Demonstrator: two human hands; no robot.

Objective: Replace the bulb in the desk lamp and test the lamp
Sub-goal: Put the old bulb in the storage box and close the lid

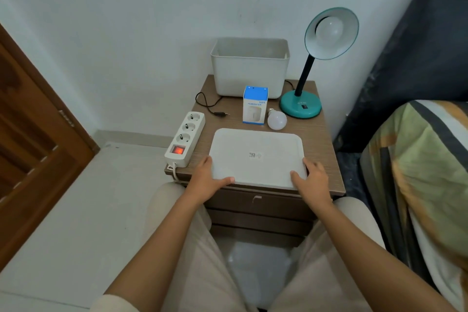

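A teal desk lamp (301, 107) stands at the back right of the wooden nightstand (326, 149), its shade tilted toward me with a white bulb (329, 30) screwed in and unlit. A loose white bulb (277, 120) lies in front of the lamp base. The lamp's black plug (220, 114) rests unplugged on the tabletop beside a white power strip (186, 139) whose red switch glows. My left hand (206, 180) and my right hand (311, 177) grip the near corners of a flat white lid (255, 157).
An open white plastic bin (249, 68) sits at the back against the wall. A blue and white humidifier box (254, 106) stands before it. A wooden door (33, 139) is on the left and a bed with a patterned blanket (425, 159) on the right.
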